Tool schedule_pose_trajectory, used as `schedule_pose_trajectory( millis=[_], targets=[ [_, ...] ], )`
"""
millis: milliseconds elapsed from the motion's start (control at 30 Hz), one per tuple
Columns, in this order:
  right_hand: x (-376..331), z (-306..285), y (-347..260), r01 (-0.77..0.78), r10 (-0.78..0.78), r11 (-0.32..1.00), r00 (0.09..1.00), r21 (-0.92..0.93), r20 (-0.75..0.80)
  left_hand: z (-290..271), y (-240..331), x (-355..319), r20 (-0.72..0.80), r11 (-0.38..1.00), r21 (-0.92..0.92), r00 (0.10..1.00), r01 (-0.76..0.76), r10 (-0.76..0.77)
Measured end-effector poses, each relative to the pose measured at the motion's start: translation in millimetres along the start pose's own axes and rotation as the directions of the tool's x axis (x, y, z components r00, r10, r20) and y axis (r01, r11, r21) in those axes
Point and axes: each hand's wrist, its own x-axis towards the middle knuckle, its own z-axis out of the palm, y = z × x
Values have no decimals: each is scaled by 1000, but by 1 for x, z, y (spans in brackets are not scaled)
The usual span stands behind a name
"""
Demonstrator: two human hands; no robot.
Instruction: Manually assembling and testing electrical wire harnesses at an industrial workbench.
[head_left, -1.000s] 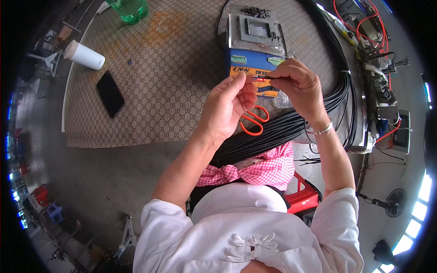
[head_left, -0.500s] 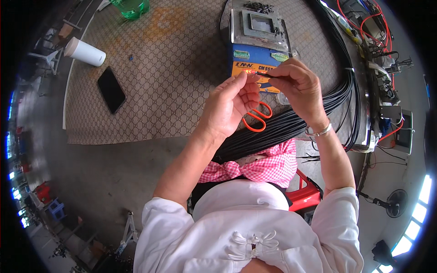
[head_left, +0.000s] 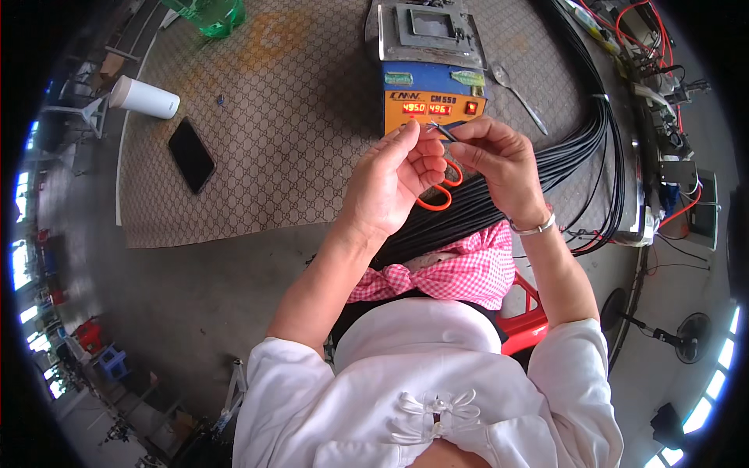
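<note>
In front of the orange panel my two hands come together over a black cable [head_left: 445, 132]. Thumb and fingers of my right hand [head_left: 499, 160] pinch it just behind its stripped end, where thin, light-coloured wires [head_left: 432, 124] fan out. My left hand [head_left: 388, 178] closes thumb and forefinger at those wire ends, its other fingers curled loosely. Orange-handled scissors [head_left: 441, 204] lie below, partly hidden by my left fingers. A thick bundle of black cables [head_left: 476, 209] runs along the table's near edge and over my lap, then curves away to the right.
Beyond my hands stands a blue-and-orange solder pot [head_left: 433, 78] with a lit display and a metal top. A spoon [head_left: 521, 97] lies to its right. At left are a black phone [head_left: 192, 155], a white tumbler [head_left: 145, 97] and a green bottle [head_left: 209, 14] on the patterned tablecloth [head_left: 289, 140].
My right hand has moved slightly nearer and left, and the cable end now tilts more, with its wires showing more plainly. The view has shifted, so the spoon and display are uncovered.
</note>
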Motion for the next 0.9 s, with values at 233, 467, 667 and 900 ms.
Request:
schedule_pose_trajectory(
  millis=[233,467,667,900],
  targets=[
    [-17,-5,7,-30,29,974,1000,226,12,8,-12,-5,18,999,51,1000,-5,5],
    [-39,-12,17,-54,67,881,998,470,-11,20,-28,-10,68,992,126,998,-22,14],
    [-59,-17,27,-10,113,838,981,546,-156,29,-51,-10,74,972,224,996,-69,53],
    [-77,-21,25,21,110,790,978,613,-176,38,-68,-9,56,954,293,997,-65,51]
  ],
)
